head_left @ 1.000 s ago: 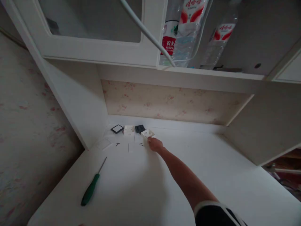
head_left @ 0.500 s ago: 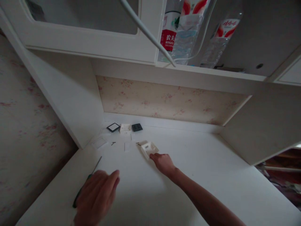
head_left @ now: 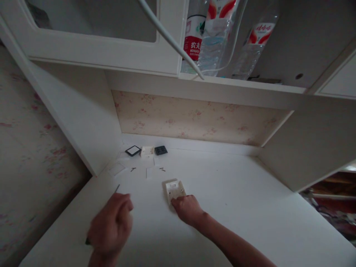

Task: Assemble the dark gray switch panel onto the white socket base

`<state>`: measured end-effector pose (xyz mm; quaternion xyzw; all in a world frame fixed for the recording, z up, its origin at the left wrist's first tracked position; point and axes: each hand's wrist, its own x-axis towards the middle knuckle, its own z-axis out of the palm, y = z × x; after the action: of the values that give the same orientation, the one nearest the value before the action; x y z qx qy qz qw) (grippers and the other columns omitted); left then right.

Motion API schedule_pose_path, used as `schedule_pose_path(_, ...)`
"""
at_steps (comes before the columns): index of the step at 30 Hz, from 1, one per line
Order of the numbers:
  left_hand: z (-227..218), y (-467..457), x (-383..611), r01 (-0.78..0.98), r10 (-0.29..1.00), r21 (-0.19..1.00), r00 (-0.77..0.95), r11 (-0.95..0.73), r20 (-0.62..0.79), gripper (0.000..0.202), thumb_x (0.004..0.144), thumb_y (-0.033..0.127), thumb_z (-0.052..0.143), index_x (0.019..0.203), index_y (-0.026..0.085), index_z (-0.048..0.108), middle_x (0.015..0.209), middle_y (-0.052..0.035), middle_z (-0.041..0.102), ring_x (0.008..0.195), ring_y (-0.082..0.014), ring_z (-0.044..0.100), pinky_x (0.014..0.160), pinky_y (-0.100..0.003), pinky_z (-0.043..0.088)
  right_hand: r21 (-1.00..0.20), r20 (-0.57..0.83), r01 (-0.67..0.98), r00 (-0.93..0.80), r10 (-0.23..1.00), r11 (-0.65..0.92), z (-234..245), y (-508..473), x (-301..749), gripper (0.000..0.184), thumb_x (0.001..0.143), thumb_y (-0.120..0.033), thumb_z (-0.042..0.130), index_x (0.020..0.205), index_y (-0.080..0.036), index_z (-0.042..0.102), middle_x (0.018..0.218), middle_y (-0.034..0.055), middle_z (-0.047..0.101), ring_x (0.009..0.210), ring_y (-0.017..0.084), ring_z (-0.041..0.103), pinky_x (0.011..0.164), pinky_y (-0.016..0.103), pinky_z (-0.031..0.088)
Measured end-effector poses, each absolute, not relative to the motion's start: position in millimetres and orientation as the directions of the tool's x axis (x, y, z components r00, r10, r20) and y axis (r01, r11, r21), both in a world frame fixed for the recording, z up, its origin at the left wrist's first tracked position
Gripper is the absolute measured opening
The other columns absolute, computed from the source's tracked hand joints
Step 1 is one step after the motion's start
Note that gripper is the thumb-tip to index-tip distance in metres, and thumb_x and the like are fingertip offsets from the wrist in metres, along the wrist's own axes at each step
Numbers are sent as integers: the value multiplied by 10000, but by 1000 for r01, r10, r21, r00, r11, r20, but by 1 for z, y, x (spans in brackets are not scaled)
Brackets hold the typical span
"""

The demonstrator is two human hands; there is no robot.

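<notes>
A white plastic back box [head_left: 175, 189], the square open kind used behind a wall switch, is held just over the white desktop. My right hand [head_left: 189, 210] pinches its near edge, thumb and fingers closed on the wall. At the left, my left hand [head_left: 111, 222] curls over a screwdriver and looks closed around its handle, though blur and the hand itself hide the grip. Only the screwdriver's metal shaft [head_left: 117, 188] shows beyond the knuckles, with a dark handle end by the wrist. Dark screws [head_left: 162, 169] lie beyond the box.
At the back left lie a black frame with a pale centre [head_left: 133, 150], another white box [head_left: 147, 151] and a black module [head_left: 161, 150]. White plates [head_left: 149, 172] and more screws [head_left: 133, 169] lie before them. A white rod [head_left: 172, 40] hangs beneath bottles [head_left: 214, 48] on the shelf.
My right hand has drawn the white box towards me and turned it, away from the screws. My left hand's fingers have curled in over the screwdriver, whose tip stays about where it was.
</notes>
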<state>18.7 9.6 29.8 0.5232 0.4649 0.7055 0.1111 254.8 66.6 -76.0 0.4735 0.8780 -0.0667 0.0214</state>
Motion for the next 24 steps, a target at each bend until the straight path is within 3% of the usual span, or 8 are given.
schedule_pose_path(1, 17, 15, 21, 377, 680, 754, -334, -539, 653, 69, 719, 229, 684, 730, 168, 654, 570, 9, 615, 508, -124, 569, 513, -214, 464, -153, -89, 838, -540, 837, 524, -74, 69, 252, 233, 919, -247, 429, 876, -206, 654, 863, 99, 716, 778, 244, 677, 689, 317, 469)
schedule_pose_path(3, -10, 24, 31, 552, 734, 652, -103, -520, 672, 141, 824, 274, 595, 889, 173, 669, 626, -1, 644, 553, -132, 601, 596, -224, 495, -364, -68, 832, -471, 880, 418, -69, 80, 250, 258, 909, -322, 465, 808, -208, 674, 859, 101, 715, 840, 264, 666, 752, 342, 452)
schedule_pose_path(5, -38, 27, 45, 617, 800, 653, -63, -439, 597, 212, 910, 312, 487, 934, 171, 644, 645, -4, 645, 570, -130, 609, 620, -216, 495, -618, -92, 757, -339, 936, 213, -64, 103, 251, 222, 869, -344, 539, 781, -210, 692, 857, 89, 713, 896, 262, 648, 805, 335, 429)
schedule_pose_path(6, -52, 25, 51, 619, 845, 680, -48, -394, 533, 242, 930, 340, 456, 927, 174, 633, 652, -5, 644, 574, -128, 609, 613, -208, 489, -680, -115, 719, -298, 948, 144, -62, 118, 252, 194, 860, -340, 556, 816, -219, 700, 853, 74, 712, 889, 244, 646, 796, 316, 431)
schedule_pose_path(9, -91, 12, 65, 613, 962, 766, -33, -195, 272, 336, 967, 388, 364, 822, 198, 601, 665, 0, 636, 602, -130, 609, 607, -201, 473, -769, -208, 639, -281, 937, 21, -60, 172, 255, 167, 857, -301, 572, 833, -193, 698, 719, 35, 691, 636, 160, 633, 633, 251, 453)
schedule_pose_path(12, -124, -4, 68, 635, 992, 770, -47, -61, 117, 402, 978, 412, 299, 759, 208, 567, 626, -1, 627, 581, -143, 613, 567, -209, 457, -843, -303, 522, -260, 917, -130, -64, 223, 250, 158, 880, -268, 563, 891, -146, 662, 793, 41, 686, 515, 105, 576, 524, 228, 453)
schedule_pose_path(18, -154, -12, 59, 711, 966, 682, -17, -171, 259, 477, 959, 508, 279, 722, 224, 580, 609, -28, 642, 554, -157, 630, 553, -216, 451, -906, -356, 286, -121, 926, -311, -82, 284, 216, 275, 928, -314, 555, 1143, -142, 554, 1046, 63, 609, 799, 154, 621, 673, 315, 545)
schedule_pose_path(24, -152, -4, 62, 742, 964, 643, 18, -190, 265, 487, 981, 464, 272, 641, 205, 507, 509, 4, 560, 445, -120, 544, 480, -209, 375, -914, -364, 177, 34, 931, -364, -108, 322, 181, 301, 931, -315, 549, 1192, -166, 536, 1155, 84, 568, 919, 190, 603, 758, 369, 540)
